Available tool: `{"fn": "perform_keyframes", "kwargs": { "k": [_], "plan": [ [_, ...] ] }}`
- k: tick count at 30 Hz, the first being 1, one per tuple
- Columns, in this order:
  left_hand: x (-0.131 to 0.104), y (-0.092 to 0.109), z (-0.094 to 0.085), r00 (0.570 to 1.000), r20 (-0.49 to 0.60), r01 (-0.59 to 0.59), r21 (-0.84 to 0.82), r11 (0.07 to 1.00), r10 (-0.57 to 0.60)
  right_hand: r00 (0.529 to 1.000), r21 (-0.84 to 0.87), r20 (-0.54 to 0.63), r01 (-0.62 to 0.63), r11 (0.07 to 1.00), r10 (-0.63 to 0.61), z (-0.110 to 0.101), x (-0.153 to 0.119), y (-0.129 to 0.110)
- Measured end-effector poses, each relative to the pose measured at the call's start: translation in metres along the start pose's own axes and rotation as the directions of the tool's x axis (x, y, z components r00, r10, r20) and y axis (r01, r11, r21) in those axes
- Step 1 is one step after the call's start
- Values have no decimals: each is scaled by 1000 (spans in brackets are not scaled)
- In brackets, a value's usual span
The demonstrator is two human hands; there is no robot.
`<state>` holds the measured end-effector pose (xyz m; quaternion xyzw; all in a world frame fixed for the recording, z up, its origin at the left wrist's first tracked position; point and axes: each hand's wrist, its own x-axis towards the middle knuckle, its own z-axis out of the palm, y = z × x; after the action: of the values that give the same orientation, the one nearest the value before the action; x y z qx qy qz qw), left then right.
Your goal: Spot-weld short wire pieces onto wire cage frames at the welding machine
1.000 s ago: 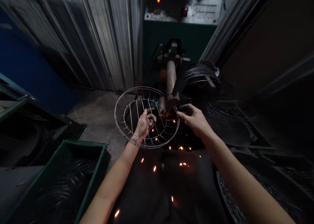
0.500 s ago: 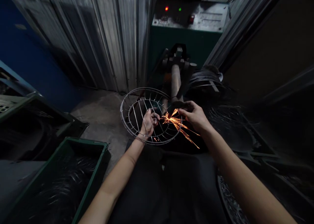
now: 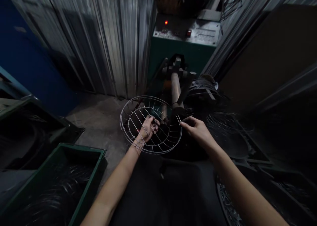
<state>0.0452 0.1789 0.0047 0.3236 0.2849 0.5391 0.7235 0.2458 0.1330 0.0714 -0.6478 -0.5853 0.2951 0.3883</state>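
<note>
- Corrugated metal wall [image 3: 114, 37] at the back, dim light; green machine [image 3: 180, 51] stands against it, bare floor [image 3: 94, 113] to the L.
- Green crate [image 3: 88, 186] w/ dark, curved pieces sits lower L; wire coil [image 3: 200, 84] lies R of the machine's upper arm [image 3: 176, 87].
- Wire basket [image 3: 120, 120], round & open, is held up in front of the machine, R side of its rim just beside the upper arm's end; lower post [image 3: 164, 112] shows thru the bars. Can't tell if metal touches metal there.
- L hand [image 3: 148, 129] shows thru the basket's bars, fingers curled; can't tell what, if anything, they pinch.
- R hand [image 3: 199, 129]: thumb & index pinched together at the R rim, other fingers bent loosely.
- Handling, my guess: keep basket steady, both wrists quiet, so the joint sits square btwn upper & lower metal. Turn it in small, even steps, rim light in the R pinch. Fingertips to the side of the contact pt, esp. L ones, as that hand's nearest the post.
- Red lamp [image 3: 166, 22] on the panel's lit; worth a glance ASAP.
</note>
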Motion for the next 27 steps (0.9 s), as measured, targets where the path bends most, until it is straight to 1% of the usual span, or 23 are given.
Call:
{"fn": "perform_keyframes", "kwargs": {
  "k": [4,7,11,14,17,22,27],
  "plan": [
    [5,2,1,1000,-13,-4,10,1000,4,998,39,21,-52,998,52,0,11,-4],
    [8,0,1,1000,-10,-22,9,1000,22,997,59,30,-78,995,77,0,14,-4],
    [9,-3,-4,999,24,-32,-10,999,33,998,99,40,-60,993,56,2,15,-1],
    [9,-2,-9,997,69,-35,-18,999,36,998,89,41,-52,995,48,2,16,0],
    [10,-2,-8,996,86,-38,-7,999,39,996,107,49,-80,991,75,0,17,-5],
    [10,-7,-5,990,53,-131,-7,991,131,989,178,41,-145,973,140,1,22,-13],
    [17,-7,-4,985,3,-172,2,985,172,991,210,21,-131,969,130,7,40,-13]
  ]
}}
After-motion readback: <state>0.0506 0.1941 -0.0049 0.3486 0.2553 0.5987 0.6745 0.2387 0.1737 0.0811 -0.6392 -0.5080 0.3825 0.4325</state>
